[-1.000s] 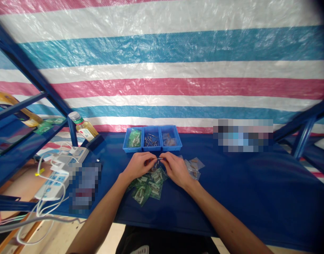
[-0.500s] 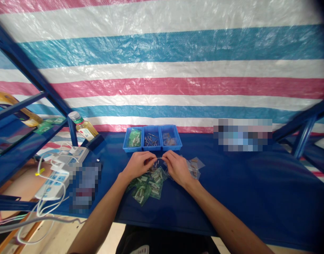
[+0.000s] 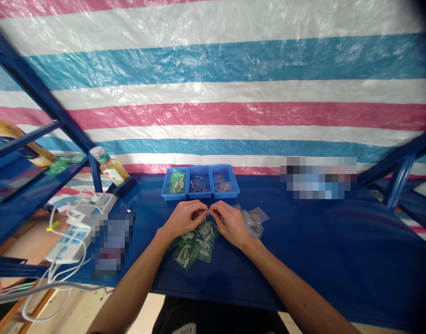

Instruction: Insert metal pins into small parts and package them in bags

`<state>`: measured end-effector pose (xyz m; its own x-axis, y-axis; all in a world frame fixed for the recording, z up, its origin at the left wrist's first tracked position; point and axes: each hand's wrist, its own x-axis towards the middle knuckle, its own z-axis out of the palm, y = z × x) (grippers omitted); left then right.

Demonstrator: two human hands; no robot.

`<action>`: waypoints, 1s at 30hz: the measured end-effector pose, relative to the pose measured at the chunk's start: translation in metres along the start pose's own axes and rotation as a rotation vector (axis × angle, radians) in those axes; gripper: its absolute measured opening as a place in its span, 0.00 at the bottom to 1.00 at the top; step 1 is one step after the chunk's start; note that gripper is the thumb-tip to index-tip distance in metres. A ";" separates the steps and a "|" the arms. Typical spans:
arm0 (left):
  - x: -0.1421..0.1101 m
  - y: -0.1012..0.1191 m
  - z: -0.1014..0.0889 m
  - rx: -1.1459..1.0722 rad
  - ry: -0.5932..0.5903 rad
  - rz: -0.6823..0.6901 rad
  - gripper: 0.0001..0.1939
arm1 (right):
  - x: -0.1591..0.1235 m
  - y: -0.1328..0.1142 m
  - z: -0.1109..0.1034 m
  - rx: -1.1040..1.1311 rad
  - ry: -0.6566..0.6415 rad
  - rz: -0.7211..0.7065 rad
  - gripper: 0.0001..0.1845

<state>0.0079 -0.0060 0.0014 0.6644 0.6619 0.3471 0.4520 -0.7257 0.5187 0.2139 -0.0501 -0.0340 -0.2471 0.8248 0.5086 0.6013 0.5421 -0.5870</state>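
Observation:
My left hand (image 3: 188, 217) and my right hand (image 3: 229, 222) meet at the fingertips over the table. Between them they pinch a small thin metal rod (image 3: 209, 211), mostly covered by the fingers. Just below lie several green plastic bags (image 3: 198, 243) with small metal and white parts inside. Beside my right hand are clear plastic bags (image 3: 256, 220) holding brownish parts. Beyond the hands stand three blue bins (image 3: 164, 192) side by side: green bags in the left one, loose metal rods (image 3: 199, 184) in the middle, clear bags (image 3: 222, 183) in the right.
On the left of the blue table (image 3: 320, 260) are white power strips (image 3: 72, 241) with tangled cables, a blurred-out object (image 3: 112, 246) and a bottle of yellow liquid (image 3: 111, 169). Another blurred-out object (image 3: 319, 178) is at the back right. A striped sheet (image 3: 233, 116) hangs behind.
My two hands have come closer together, so less of the thin rod shows between the fingertips. The bins and bags stay where they were.

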 end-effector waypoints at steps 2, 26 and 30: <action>0.000 0.000 0.000 0.001 0.002 0.000 0.09 | 0.000 -0.001 -0.001 -0.006 -0.005 0.003 0.08; 0.001 -0.001 -0.005 0.026 0.025 0.011 0.12 | 0.003 0.005 -0.007 -0.143 0.028 0.039 0.14; 0.001 -0.003 -0.007 0.029 0.026 0.005 0.12 | 0.003 0.005 -0.008 -0.128 0.022 0.038 0.14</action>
<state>0.0033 -0.0022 0.0057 0.6509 0.6630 0.3699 0.4661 -0.7336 0.4947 0.2219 -0.0464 -0.0301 -0.2063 0.8399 0.5019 0.7020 0.4844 -0.5220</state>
